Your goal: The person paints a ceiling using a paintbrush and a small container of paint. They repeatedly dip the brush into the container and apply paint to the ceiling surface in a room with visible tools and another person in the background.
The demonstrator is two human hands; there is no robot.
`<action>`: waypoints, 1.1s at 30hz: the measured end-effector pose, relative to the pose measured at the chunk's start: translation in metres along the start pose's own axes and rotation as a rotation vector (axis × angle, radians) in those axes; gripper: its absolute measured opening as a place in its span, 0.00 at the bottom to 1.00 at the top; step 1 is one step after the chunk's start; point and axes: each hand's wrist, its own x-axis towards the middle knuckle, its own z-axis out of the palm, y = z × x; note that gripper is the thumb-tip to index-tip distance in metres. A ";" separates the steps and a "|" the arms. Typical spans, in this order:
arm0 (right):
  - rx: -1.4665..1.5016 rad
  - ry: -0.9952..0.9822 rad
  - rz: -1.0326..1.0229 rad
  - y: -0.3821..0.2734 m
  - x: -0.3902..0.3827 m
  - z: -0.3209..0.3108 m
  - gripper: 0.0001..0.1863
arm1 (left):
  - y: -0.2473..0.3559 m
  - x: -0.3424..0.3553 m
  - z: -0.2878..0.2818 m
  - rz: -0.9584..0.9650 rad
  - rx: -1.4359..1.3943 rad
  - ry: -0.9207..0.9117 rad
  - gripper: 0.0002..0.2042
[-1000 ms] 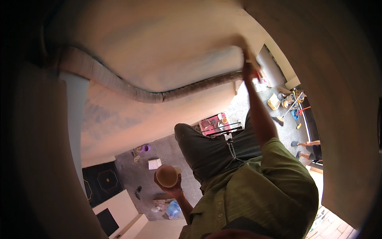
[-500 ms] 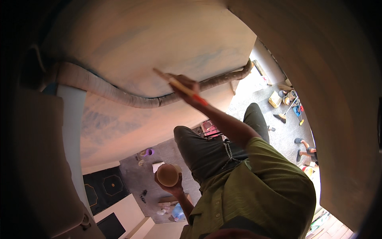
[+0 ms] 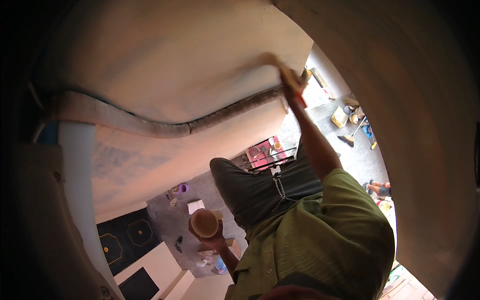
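The fingers of our right hand (image 3: 290, 81) are clamped on a slim, wooden-handled paintbrush (image 3: 296, 89) with a red end, close to the right end of a long, curving, grey-brown pipe (image 3: 160, 129). The brush's head is a blur before a broad, peach-coloured painted surface (image 3: 165, 55) above the pipe; we cannot tell whether the two touch. Well below the pipe, the fingers of our left hand (image 3: 215, 241) are wrapped round a beige, round cup (image 3: 205, 223), whose contents we cannot make out.

Under the pipe's right half, we wear an olive-green, short-sleeved shirt (image 3: 320, 235) and dark grey drawstring trousers (image 3: 245, 195). On the floor below the pipe we see a purple, round mug (image 3: 183, 188) near a white, box-shaped object (image 3: 196, 206). Beyond the pipe's right end, a black-bristled broom (image 3: 346, 140) lies near a yellow, squarish container (image 3: 339, 117), and lower still show another person's legs (image 3: 378, 188). Below the pipe's left half stands a black panel (image 3: 127, 241) with gold octagonal outlines.
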 end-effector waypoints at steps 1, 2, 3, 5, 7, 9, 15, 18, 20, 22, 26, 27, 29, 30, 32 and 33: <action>0.006 0.147 0.044 0.055 0.020 -0.045 0.16 | 0.000 0.008 0.013 0.008 -0.039 -0.034 0.45; -0.044 0.134 0.098 0.040 0.006 -0.047 0.15 | -0.002 0.002 0.006 -0.018 -0.023 -0.022 0.45; -0.124 0.155 0.125 0.018 0.009 -0.071 0.14 | -0.004 0.004 0.010 -0.027 -0.050 -0.034 0.45; -0.217 0.180 0.052 0.007 0.023 -0.100 0.15 | -0.001 0.008 0.019 -0.034 -0.104 -0.064 0.45; -0.198 0.278 -0.026 -0.006 0.028 -0.097 0.16 | 0.008 0.012 0.024 -0.024 -0.138 -0.090 0.45; -0.104 0.229 0.028 -0.016 0.019 -0.060 0.15 | 0.014 0.011 0.024 -0.018 -0.172 -0.055 0.45; 0.204 0.277 0.185 -0.049 -0.049 0.066 0.12 | 0.018 0.007 0.026 -0.044 -0.226 -0.034 0.45; 0.594 0.180 0.314 -0.091 -0.115 0.141 0.06 | 0.006 -0.005 0.010 -0.010 -0.138 0.002 0.46; 0.449 -0.067 0.167 -0.141 -0.160 0.182 0.05 | -0.007 -0.017 -0.005 -0.005 -0.059 0.001 0.47; 0.389 -0.217 -0.217 -0.188 -0.181 0.213 0.10 | -0.018 -0.024 -0.019 0.005 0.028 0.018 0.47; 0.477 -0.263 0.042 -0.218 -0.180 0.217 0.12 | -0.018 -0.035 -0.040 -0.015 0.010 0.104 0.46; 0.491 -0.264 0.188 -0.182 -0.170 0.215 0.11 | -0.021 -0.031 -0.042 0.016 0.018 0.118 0.46; 0.324 -0.098 0.169 -0.139 -0.127 0.175 0.09 | -0.030 -0.032 -0.043 0.032 0.045 0.148 0.45; 0.371 -0.011 0.036 -0.085 -0.103 0.148 0.09 | -0.028 -0.026 -0.039 0.049 0.032 0.140 0.44; -0.045 -0.020 -0.038 -0.053 -0.071 0.080 0.08 | -0.035 -0.029 -0.044 0.005 0.063 0.165 0.44; 0.022 0.147 0.018 -0.001 -0.048 0.042 0.09 | -0.039 -0.022 -0.034 -0.023 0.024 0.133 0.44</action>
